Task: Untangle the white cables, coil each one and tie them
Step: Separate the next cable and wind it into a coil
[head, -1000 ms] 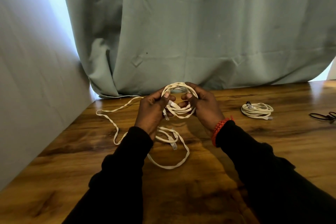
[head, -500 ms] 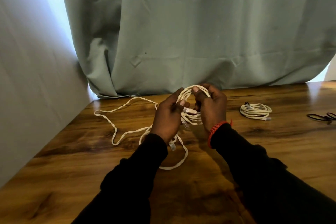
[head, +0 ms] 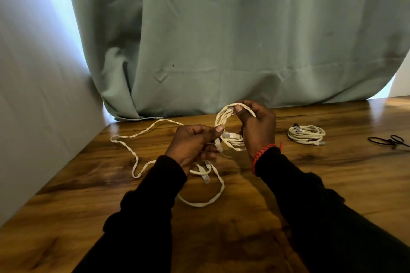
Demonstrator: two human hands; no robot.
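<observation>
The right hand (head: 257, 126) holds a white coil (head: 230, 131) of cable upright above the wooden table (head: 255, 224), just past the middle of the view toward twelve o'clock; its thumb presses over the top of the loops and its fingers curl round them from behind, so the grip is closed on the coil. A red bracelet (head: 263, 155) sits at that wrist, above a black sleeve (head: 321, 217). The left hand (head: 193, 144), at nine o'clock from the coil and touching its lower edge, is closed too: thumb and forefinger pinch the cable right at the clear plug (head: 231, 135) that lies across the loops (whether the plug is already tucked through the coil cannot be told). A second clear connector shows just below that thumb. From under the left hand a loose white cable (head: 142, 135) runs out over the table toward nine and ten o'clock, bends back, and makes a wide loop at six o'clock from the hand, where another plug (head: 205, 176) lies on the wood. At three o'clock from the right hand, well apart from it, a finished white bundle (head: 306, 135) lies flat on the table, wound into an oval. Farther along at three o'clock, near the edge of the view, lie thin black ties (head: 388, 141). A pale green curtain (head: 244, 35) hangs behind the table at twelve o'clock, and a white wall (head: 37, 104) closes the left side.
</observation>
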